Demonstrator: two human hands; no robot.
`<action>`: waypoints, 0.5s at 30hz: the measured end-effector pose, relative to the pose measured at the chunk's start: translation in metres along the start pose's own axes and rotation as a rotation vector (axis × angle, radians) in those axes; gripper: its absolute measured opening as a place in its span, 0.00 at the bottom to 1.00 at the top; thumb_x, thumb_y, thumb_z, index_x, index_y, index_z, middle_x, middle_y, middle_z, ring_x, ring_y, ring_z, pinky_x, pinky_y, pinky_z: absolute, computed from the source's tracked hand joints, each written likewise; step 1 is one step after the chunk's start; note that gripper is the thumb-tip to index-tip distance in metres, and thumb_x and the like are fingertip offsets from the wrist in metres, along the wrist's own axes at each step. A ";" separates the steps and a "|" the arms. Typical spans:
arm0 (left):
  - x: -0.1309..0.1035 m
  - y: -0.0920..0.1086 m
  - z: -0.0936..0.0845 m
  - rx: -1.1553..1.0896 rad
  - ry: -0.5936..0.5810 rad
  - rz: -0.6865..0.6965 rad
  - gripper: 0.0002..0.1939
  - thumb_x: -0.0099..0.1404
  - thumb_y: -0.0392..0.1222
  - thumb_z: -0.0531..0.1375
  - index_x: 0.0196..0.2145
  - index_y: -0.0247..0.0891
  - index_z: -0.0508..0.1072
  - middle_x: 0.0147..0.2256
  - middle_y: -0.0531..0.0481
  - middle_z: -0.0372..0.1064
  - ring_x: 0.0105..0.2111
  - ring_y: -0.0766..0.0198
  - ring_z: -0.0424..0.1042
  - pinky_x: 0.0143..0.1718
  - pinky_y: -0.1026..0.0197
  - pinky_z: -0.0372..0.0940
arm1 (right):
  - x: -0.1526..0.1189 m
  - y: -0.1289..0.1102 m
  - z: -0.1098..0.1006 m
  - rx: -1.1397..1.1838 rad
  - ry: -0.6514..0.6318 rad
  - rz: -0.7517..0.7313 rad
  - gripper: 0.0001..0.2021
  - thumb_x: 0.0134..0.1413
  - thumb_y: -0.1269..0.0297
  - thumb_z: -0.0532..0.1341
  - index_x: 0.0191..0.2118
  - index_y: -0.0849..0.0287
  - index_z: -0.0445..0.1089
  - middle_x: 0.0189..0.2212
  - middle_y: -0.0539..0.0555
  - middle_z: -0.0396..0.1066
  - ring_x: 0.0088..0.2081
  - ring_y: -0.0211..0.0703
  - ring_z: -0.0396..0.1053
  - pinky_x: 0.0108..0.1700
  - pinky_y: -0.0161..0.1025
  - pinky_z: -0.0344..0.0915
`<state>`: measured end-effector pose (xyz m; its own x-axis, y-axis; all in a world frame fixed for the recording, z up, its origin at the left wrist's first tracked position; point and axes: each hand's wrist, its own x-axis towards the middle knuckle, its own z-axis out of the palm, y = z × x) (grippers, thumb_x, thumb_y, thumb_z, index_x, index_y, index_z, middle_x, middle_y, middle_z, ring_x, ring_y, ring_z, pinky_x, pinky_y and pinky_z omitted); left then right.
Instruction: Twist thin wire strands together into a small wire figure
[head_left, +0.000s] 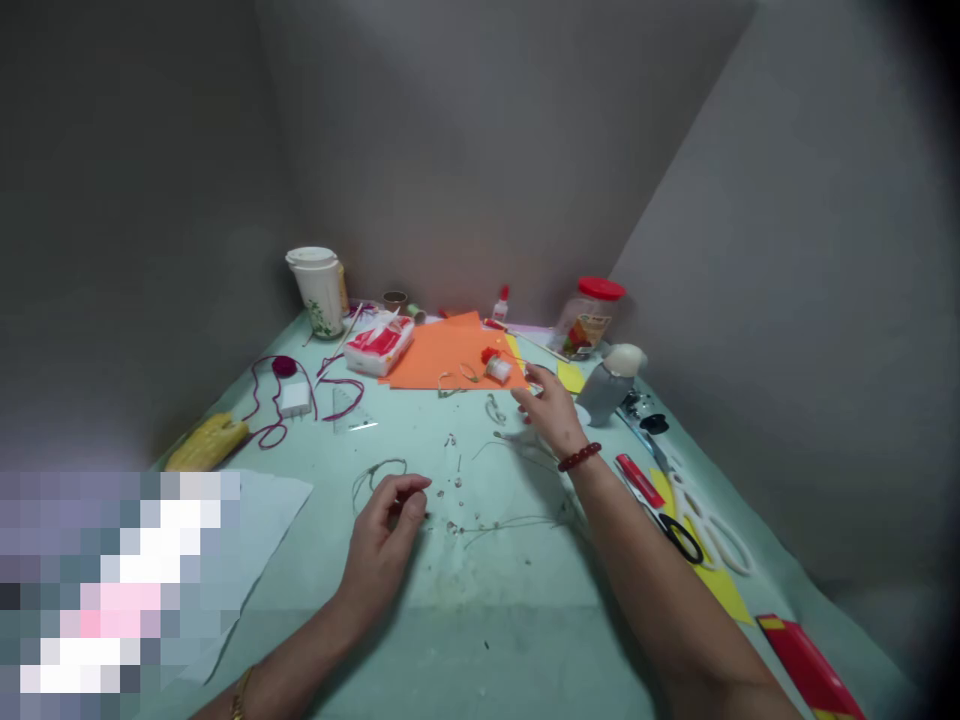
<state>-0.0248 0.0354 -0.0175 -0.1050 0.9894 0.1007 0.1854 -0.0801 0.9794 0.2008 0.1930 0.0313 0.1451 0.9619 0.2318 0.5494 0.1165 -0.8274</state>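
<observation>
My left hand [386, 525] rests low over the pale green table cover, fingers loosely curled, with a small gap between thumb and forefinger. Nothing shows in it. Beside its fingertips lie several small beads [460, 483], and a thin looped cord [367, 480] runs behind it. My right hand [551, 408] reaches forward over the right side, thumb and forefinger apart, and appears to hold nothing. Just left of its fingertips is a small white jar [498, 370] with a red top. A knotted cord bracelet [495, 408] and thin loose cords [517, 524] lie nearby.
Orange paper sheets [442, 352], a tissue pack [379, 343], a white lidded cup [316, 295] and a red-lidded jar [589, 320] stand at the back. On the right are a grey bottle [604, 388], white-handled scissors [701, 515] and a red box cutter [640, 482]. Maroon yarn [284, 367] lies left.
</observation>
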 end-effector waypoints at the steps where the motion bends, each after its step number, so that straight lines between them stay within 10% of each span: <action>1: 0.001 -0.001 0.000 0.008 -0.002 -0.006 0.10 0.66 0.48 0.54 0.40 0.42 0.70 0.36 0.52 0.68 0.35 0.64 0.66 0.38 0.61 0.60 | -0.001 0.006 -0.004 -0.005 0.003 0.013 0.24 0.46 0.61 0.60 0.51 0.61 0.67 0.47 0.60 0.68 0.24 0.35 0.66 0.24 0.36 0.64; 7: 0.000 -0.004 0.002 0.083 -0.087 0.023 0.10 0.66 0.47 0.54 0.37 0.41 0.72 0.32 0.52 0.68 0.31 0.65 0.64 0.34 0.62 0.59 | -0.061 0.024 -0.041 -0.132 -0.167 0.032 0.09 0.51 0.61 0.57 0.29 0.60 0.71 0.22 0.51 0.67 0.26 0.40 0.64 0.29 0.37 0.61; 15: -0.001 -0.001 0.005 0.186 -0.102 0.135 0.11 0.66 0.46 0.53 0.35 0.40 0.73 0.32 0.51 0.68 0.29 0.66 0.64 0.32 0.62 0.59 | -0.134 0.023 -0.042 -0.430 -0.440 -0.224 0.05 0.54 0.71 0.55 0.32 0.59 0.68 0.33 0.55 0.68 0.38 0.44 0.63 0.41 0.40 0.59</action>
<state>-0.0204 0.0350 -0.0196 0.0303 0.9792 0.2006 0.3685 -0.1975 0.9084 0.2280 0.0568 0.0028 -0.3113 0.9479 0.0679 0.8205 0.3041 -0.4839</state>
